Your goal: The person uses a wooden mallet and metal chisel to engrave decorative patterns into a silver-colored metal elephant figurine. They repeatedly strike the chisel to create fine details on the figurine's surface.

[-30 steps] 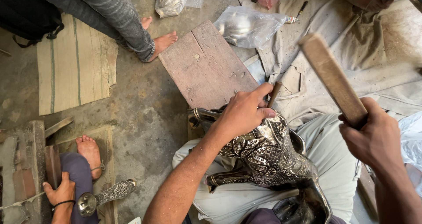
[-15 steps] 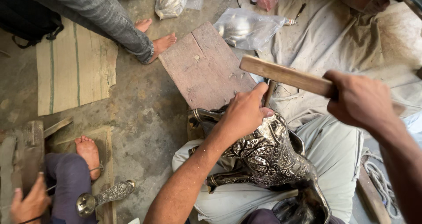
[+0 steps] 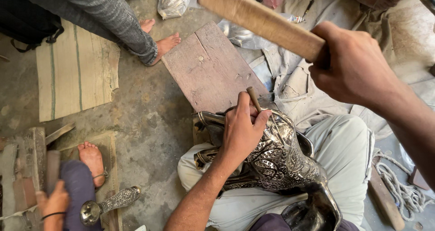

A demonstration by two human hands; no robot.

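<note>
The engraved silver vessel point(image 3: 281, 163) lay across my lap, its patterned side up. My left hand point(image 3: 240, 131) rested on it, fingers pinched around a short punch point(image 3: 253, 98) set upright against the metal. My right hand point(image 3: 353, 63) was clenched on a wooden mallet point(image 3: 258, 18), raised above. A worn wooden board point(image 3: 208, 68) lay just beyond, on the floor.

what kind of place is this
Probably a floor-level metal engraving workshop: the left hand holds a punch on an ornate silver vessel, the right hand holds a wooden mallet.
</note>
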